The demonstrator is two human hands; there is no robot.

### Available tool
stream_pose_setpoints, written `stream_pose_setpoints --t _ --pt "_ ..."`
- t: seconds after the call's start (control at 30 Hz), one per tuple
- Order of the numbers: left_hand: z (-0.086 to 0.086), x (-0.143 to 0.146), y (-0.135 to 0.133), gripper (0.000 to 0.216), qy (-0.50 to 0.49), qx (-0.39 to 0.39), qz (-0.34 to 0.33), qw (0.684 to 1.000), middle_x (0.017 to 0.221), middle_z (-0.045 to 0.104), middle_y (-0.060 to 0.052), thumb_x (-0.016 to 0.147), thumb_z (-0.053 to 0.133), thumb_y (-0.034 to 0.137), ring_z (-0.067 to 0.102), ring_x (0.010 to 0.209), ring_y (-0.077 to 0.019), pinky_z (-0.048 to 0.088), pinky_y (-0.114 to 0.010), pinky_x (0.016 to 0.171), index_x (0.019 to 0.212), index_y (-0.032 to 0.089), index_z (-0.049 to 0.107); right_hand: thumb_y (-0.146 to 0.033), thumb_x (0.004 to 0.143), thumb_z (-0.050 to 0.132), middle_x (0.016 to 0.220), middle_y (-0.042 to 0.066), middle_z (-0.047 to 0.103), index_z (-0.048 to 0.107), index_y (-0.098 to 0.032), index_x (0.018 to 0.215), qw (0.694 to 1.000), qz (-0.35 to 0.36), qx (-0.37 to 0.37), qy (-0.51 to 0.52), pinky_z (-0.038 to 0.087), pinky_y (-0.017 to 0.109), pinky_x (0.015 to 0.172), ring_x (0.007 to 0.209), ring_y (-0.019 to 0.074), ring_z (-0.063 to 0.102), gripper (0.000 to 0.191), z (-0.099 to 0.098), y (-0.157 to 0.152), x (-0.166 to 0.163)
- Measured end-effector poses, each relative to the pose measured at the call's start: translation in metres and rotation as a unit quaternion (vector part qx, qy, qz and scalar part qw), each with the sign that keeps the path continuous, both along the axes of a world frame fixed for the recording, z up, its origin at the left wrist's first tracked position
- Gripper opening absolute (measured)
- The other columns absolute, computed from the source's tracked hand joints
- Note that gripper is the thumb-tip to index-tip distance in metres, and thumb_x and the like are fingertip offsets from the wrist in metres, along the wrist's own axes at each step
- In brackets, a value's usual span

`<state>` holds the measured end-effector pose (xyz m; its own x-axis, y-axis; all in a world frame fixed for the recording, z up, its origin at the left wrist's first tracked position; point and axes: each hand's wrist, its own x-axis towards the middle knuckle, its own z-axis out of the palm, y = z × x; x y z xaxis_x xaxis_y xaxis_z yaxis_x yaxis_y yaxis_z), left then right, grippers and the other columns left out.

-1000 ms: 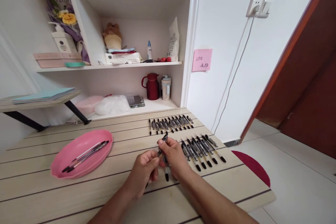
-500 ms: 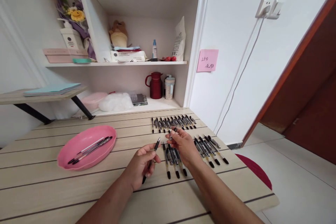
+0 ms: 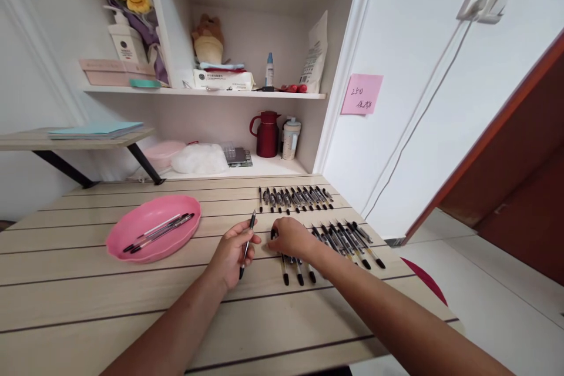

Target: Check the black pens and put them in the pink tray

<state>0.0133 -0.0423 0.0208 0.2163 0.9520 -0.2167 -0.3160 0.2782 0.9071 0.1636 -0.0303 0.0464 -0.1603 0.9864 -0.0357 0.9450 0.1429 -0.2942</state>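
Observation:
My left hand is closed around a black pen, its tip pointing up and away from me. To the right, my right hand is lowered with fingers bent over the left end of the nearer row of pen pieces. A small dark end shows at its fingertips; the rest of it is hidden. Below that hand, thin yellowish refills with black ends lie on the table. More pen pieces lie to its right. Behind, several short black and clear pen pieces form another row.
A pink dish holding a few pens sits left on the slatted wooden table. A small raised stand is at the back left. Behind are shelves with a red jug and a speckled cup.
My right hand has moved from above the table down to the left end of the nearer row, palm turned downward. My left hand still holds its pen. The view has shifted slightly.

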Motion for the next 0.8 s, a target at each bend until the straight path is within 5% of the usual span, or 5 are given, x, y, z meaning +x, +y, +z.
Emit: stream_pose_setpoints --t 0.2,0.8 --pt "-0.001 -0.003 0.003 0.038 0.008 0.004 0.011 1.0 0.062 0.057 0.001 0.068 0.059 0.022 0.041 0.036 -0.002 0.023 -0.012 0.032 0.105 0.019 0.054 -0.029 0.061 0.056 0.091 0.013 0.064 0.056 -0.013 0.1 0.996 0.023 0.015 -0.08 0.043 0.028 0.063 0.084 0.0245 0.059 0.042 -0.01 0.0 -0.02" --pt "0.0 -0.002 0.004 0.036 0.007 -0.002 0.02 1.0 0.061 0.057 0.001 0.068 0.057 0.019 0.042 0.035 -0.0026 0.024 -0.013 0.032 0.104 0.018 0.054 -0.041 0.063 0.054 0.091 0.008 0.065 0.061 -0.021 0.092 0.993 0.052 0.033 -0.096 0.043 0.031 0.066 0.085 0.0237 0.059 0.036 -0.008 0.005 -0.009"
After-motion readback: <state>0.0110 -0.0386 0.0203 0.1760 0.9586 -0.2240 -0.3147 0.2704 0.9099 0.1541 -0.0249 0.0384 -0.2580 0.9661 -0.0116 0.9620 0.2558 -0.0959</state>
